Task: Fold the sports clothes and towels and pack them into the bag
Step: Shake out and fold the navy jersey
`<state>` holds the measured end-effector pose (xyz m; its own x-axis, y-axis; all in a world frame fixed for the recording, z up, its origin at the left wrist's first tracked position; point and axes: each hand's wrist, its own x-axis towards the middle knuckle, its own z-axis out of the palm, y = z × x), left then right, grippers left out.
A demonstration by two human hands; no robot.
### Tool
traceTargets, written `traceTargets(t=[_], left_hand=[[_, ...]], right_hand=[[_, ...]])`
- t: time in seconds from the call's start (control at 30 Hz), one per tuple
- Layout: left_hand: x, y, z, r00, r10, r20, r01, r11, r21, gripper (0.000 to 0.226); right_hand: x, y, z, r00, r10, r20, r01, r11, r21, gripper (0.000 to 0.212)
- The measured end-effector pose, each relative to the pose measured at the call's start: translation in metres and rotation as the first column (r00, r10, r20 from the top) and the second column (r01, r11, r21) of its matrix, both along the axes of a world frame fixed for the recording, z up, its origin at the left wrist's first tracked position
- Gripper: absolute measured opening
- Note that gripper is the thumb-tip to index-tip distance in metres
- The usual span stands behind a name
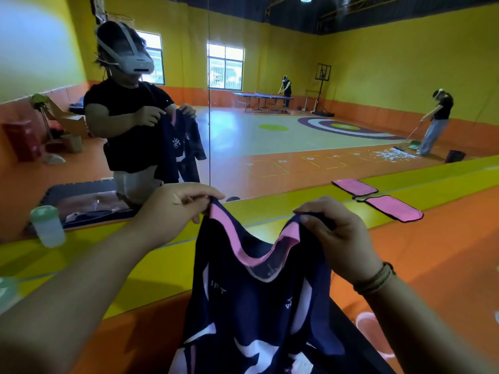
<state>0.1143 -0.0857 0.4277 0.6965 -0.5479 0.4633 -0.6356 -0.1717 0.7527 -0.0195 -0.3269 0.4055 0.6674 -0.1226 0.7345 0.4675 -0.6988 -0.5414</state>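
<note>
Left hand (178,203) and right hand (337,238) pinch navy jersey (256,306); lettering perhaps "IFT".

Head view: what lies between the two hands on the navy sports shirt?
The sagging pink-trimmed neckline of the navy sports shirt spans the gap between left hand and right hand, in the head view.

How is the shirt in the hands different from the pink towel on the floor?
The shirt is dark blue with a pink neck and white marks; the towel is pink with a dark edge. The shirt hangs, pinched at the shoulders by the left hand and the right hand; the towel lies flat on the floor, untouched. Both are cloth with some pink.
</note>
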Motion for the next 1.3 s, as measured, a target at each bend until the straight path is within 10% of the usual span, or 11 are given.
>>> traceTargets(t=[0.53,0.63,1.1,1.3], left_hand=[[-0.04,-0.056,-0.015,0.869,-0.182,-0.46,0.02,0.942,-0.335,0.004],[-0.04,-0.057,-0.024,0.801,-0.277,-0.53,0.072,0.924,-0.375,0.023],[-0.027,-0.047,-0.036,0.893,-0.237,-0.383,0.184,0.968,-0.169,0.023],[-0.02,-0.045,-0.02,0.907,-0.277,-0.317,0.261,0.961,-0.093,0.02]], right_hand=[[0.032,0.041,-0.02,0.979,-0.182,-0.089,0.193,0.973,0.129,0.026],[0.032,0.044,-0.024,0.968,-0.226,-0.11,0.243,0.953,0.179,0.029],[0.029,0.035,-0.031,0.973,-0.08,-0.216,0.136,0.956,0.259,0.019],[0.025,0.019,-0.043,0.862,0.13,-0.491,-0.021,0.975,0.221,0.011]])
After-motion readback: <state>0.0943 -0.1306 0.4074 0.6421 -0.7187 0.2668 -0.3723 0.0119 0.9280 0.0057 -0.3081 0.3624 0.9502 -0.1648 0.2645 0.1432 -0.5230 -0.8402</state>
